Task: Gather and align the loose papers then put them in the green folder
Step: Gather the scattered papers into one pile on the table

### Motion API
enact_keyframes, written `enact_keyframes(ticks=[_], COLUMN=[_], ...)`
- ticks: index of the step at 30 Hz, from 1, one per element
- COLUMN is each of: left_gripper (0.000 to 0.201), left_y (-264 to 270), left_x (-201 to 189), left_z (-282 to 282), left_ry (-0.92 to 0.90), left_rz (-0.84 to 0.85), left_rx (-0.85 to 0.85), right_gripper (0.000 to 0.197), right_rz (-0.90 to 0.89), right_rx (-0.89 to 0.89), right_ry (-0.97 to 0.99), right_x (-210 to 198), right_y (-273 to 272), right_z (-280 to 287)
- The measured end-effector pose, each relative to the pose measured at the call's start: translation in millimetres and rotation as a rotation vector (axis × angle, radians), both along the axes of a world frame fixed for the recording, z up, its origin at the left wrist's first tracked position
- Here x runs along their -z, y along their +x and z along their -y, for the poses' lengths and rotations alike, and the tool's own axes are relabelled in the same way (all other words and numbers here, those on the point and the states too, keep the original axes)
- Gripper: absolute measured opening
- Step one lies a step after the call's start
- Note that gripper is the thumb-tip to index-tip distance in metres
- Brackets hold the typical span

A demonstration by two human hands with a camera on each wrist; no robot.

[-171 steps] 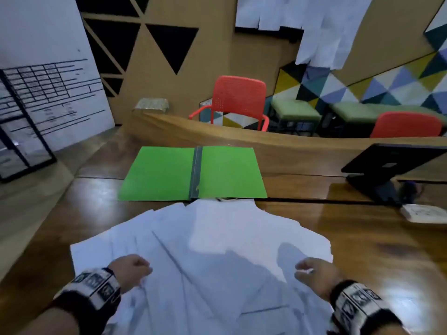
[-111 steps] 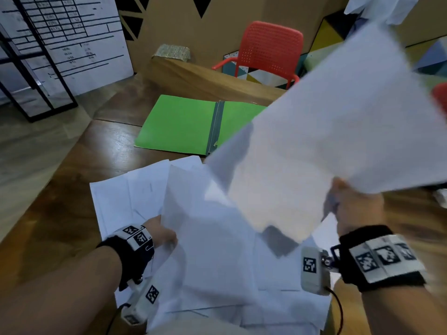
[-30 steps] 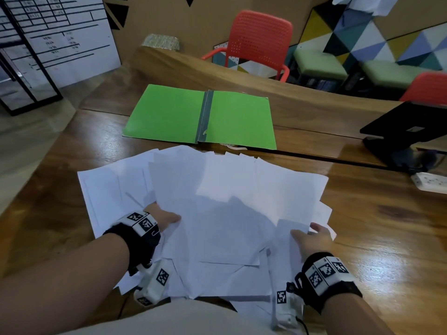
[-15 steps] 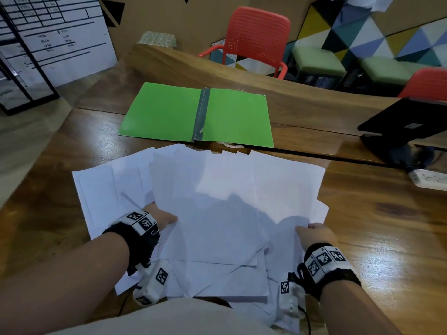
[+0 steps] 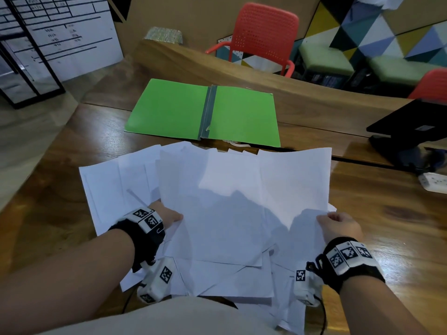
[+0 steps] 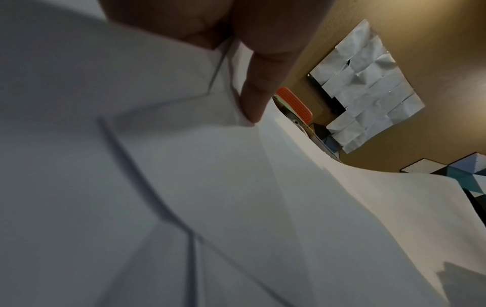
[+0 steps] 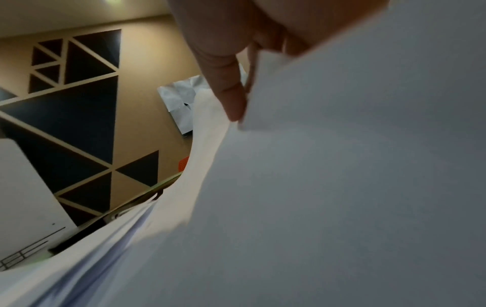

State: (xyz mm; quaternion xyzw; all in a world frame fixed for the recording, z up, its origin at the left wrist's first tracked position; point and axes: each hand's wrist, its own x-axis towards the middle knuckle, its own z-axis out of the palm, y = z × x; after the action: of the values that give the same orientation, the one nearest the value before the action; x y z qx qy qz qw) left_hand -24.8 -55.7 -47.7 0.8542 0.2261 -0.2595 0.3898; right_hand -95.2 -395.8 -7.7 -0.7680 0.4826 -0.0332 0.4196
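Observation:
Several loose white papers (image 5: 229, 201) lie fanned and overlapping on the wooden table (image 5: 387, 226) in front of me. My left hand (image 5: 177, 217) pinches the left side of the top sheets, thumb (image 6: 252, 99) on top and fingers hidden beneath the papers (image 6: 236, 197). My right hand (image 5: 324, 217) grips their right edge, its thumb (image 7: 231, 97) pressed on the papers (image 7: 342, 187), which curve upward there. The green folder (image 5: 169, 110) lies open and flat just beyond the pile, grey spine in the middle, nothing inside it.
A black device on a stand (image 5: 408, 131) and a white power strip (image 5: 434, 182) sit at the far right of the table. A raised wooden ledge (image 5: 242, 73) runs behind the folder, with red chairs (image 5: 263, 37) beyond. The table's left edge (image 5: 55, 146) drops to the floor.
The sheets on the right have lifted a little in my right hand and drawn inward. My left hand has kept its place on the pile.

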Motion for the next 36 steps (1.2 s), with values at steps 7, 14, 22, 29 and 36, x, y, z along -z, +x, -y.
enact_keyframes(ticks=[7,14,22,29,36], left_gripper=[0.05,0.039,0.051,0.047,0.046], left_y=[1,-1,-4,-2,-4], left_x=[1,5,5,0,0], left_z=[-1,-1,3,-5,-3], left_ry=[0.007,0.01,0.012,0.053,0.063], left_rz=[-0.01,-0.009,0.008,-0.017,-0.005], left_rx=[-0.003,0.05,0.062,0.091,0.096], right_gripper=[0.077,0.046,0.053,0.036,0.011], right_rz=[0.053,-0.114,-0.073,-0.007,0.206], right_rx=[0.269,0.025,-0.029,-0.07,-0.057], right_ry=[0.141,0.222,0.179,0.03,-0.161], right_x=[22,24,8,-6,-66], right_y=[-12,-19,-4,-1,-2], right_z=[-17,-23,-21,-3,10])
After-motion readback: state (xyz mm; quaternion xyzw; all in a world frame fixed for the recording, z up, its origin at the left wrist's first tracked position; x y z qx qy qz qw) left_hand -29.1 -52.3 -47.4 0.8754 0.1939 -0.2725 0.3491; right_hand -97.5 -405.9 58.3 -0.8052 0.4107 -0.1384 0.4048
